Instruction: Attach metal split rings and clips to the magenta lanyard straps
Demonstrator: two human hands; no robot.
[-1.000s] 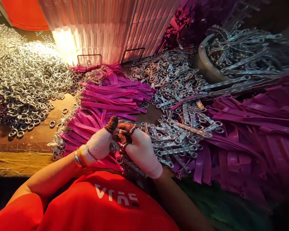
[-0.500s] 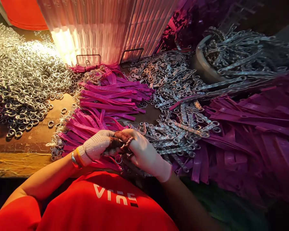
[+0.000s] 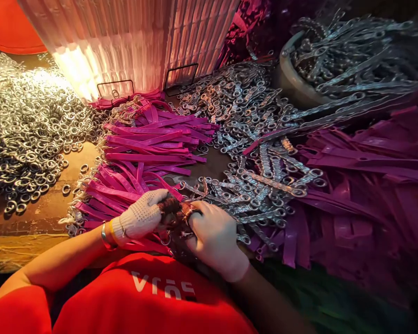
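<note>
Both of my hands wear pale knitted gloves with dark brown, worn-looking fingers, and they meet close in front of my red shirt. My left hand (image 3: 144, 214) is closed, fingers bent toward the other hand. A small metal ring (image 3: 165, 239) shows just under its fingertips. Closed too, with thumb and fingers curled inward, is my right hand (image 3: 212, 234). What the two hands grip between them is hidden by the dark fingers. Behind my left hand lies a pile of pink straps (image 3: 153, 144) with whitish string ends. Beyond my right hand are loose twisted metal links (image 3: 264, 185) with ringed ends.
A large heap of metal rings (image 3: 28, 134) covers the table's left. A ribbed translucent panel (image 3: 125, 51) stands at the back. A round tub (image 3: 292, 79) overflows with metal links at back right. Purple straps (image 3: 365, 185) are heaped on the right. The table's wooden edge (image 3: 24, 250) is near me.
The view has shifted slightly, moving the background left. My right hand has drawn a little to the right and down, opening a small gap between the two hands.
</note>
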